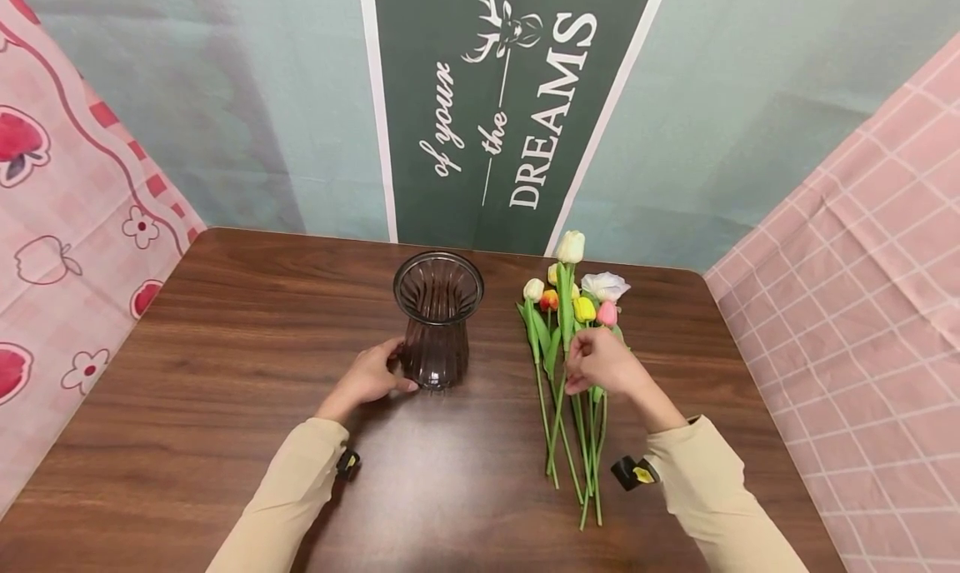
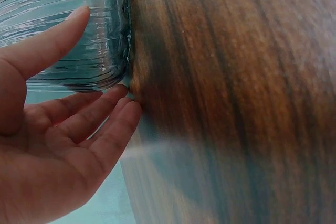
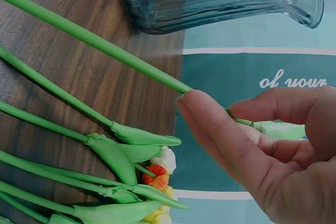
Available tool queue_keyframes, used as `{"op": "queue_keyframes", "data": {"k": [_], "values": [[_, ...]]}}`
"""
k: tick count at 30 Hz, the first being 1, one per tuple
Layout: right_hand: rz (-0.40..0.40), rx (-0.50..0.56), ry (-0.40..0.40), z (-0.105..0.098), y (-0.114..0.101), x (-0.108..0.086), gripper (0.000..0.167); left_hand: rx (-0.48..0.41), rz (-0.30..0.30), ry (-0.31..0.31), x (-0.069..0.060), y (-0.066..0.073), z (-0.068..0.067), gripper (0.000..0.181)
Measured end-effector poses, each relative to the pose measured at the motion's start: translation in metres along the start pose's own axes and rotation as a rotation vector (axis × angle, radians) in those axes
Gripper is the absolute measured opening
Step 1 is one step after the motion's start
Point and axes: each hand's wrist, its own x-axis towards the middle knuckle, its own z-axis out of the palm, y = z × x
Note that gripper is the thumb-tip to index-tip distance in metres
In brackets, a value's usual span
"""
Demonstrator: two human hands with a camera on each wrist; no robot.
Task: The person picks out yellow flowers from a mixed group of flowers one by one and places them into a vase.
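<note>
A dark tinted glass vase [image 1: 437, 348] with a flared rim stands upright on the table. My left hand [image 1: 372, 375] is at its lower left side, thumb in front and the other fingers near the base; in the left wrist view the fingers [image 2: 100, 124] are nearly straight beside the glass [image 2: 105, 40]. My right hand [image 1: 606, 361] pinches the green stem [image 3: 131, 64] of a white tulip [image 1: 571, 246] between thumb and fingers, raised over the other flowers. Beneath it lie several artificial tulips, among them a yellow one [image 1: 584, 310] and a pink one [image 1: 607, 313].
A large white flower [image 1: 606, 286] lies at the back of the bunch. The brown wooden table [image 1: 247, 348] meets a blue-green cloth backdrop [image 1: 315, 98] behind. Pink patterned cloths [image 1: 900, 248] hang at both sides.
</note>
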Motion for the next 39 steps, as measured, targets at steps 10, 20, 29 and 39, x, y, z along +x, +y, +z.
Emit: {"op": "queue_keyframes", "data": {"k": [10,20,29,39], "values": [[0.003,0.101,-0.012,-0.006,-0.010,-0.004,0.004,0.002,0.009,0.009,-0.001,-0.001,0.000,0.078],[-0.011,0.216,-0.032,-0.008,-0.010,-0.004,0.005,-0.005,0.020,0.010,-0.001,0.000,0.000,0.078],[-0.026,0.265,-0.018,-0.013,-0.020,-0.007,0.008,-0.007,0.019,0.010,0.000,-0.002,0.001,0.078],[-0.030,0.371,-0.046,-0.020,-0.025,-0.006,0.007,-0.002,0.015,0.011,0.000,-0.002,0.000,0.078]]}}
